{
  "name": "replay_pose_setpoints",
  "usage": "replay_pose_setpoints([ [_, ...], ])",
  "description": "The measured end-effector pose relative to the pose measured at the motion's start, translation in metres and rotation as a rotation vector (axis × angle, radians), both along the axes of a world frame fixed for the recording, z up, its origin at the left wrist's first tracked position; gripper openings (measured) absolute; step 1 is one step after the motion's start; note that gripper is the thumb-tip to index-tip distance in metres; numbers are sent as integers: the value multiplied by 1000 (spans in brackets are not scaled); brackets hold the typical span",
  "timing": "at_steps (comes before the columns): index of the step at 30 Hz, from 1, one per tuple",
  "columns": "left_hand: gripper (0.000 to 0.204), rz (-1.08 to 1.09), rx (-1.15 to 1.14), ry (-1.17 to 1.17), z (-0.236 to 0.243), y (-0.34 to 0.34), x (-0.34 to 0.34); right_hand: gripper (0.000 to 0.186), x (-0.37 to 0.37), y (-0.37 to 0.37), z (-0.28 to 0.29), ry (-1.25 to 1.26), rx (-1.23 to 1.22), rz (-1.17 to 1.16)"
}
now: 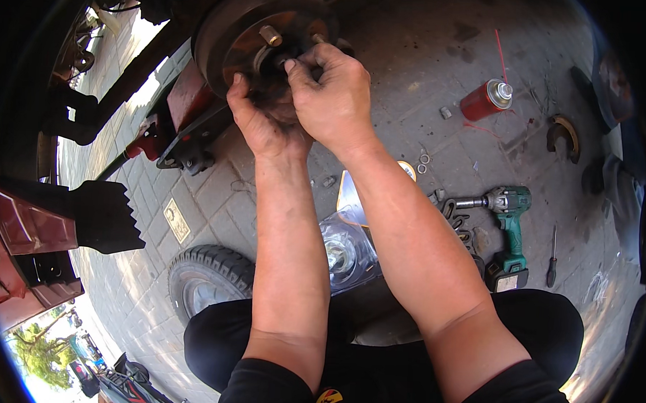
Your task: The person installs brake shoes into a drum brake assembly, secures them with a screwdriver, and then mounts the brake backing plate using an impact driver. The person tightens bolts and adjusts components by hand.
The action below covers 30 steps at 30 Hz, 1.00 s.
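A dark, rust-stained brake drum [222, 35] with studs around its hub, one a brassy stud [270, 35], is at the top of the head view. My left hand [265, 123] is palm up at its lower edge, thumb against the drum's face and fingers curled in shadow below the hub. Beside it, my right hand [333, 94] is closed in a pinch at the hub's centre. Its thumb and fingertips are on a small dark part there, too hidden to name. Both hands are smudged with grime.
On the paving lie a red spray can [486, 99], a curved brake shoe [564, 136], a green impact wrench [509, 231], a screwdriver [552, 258] and washers [423, 160]. A tyre [208, 276] lies near my left knee. Clear plastic packaging [346, 253] is under my forearms. A red jack [149, 136] stands left.
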<state>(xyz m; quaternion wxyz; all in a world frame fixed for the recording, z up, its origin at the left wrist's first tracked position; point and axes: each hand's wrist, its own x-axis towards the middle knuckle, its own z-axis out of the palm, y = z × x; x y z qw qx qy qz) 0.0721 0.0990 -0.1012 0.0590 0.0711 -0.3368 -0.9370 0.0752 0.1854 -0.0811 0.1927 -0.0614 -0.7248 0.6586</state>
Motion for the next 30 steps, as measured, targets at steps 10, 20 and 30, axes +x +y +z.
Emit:
replay_pose_setpoints([
  [10, 59, 15, -78, 5, 1, 2, 0, 10, 6, -1, -1, 3, -50, -44],
  [20, 63, -13, -46, 2, 1, 3, -1, 11, 0, 7, -1, 194, 507, -122],
  [30, 61, -52, -12, 20, 3, 3, 0, 13, 0, 12, -2, 297, 562, -149],
])
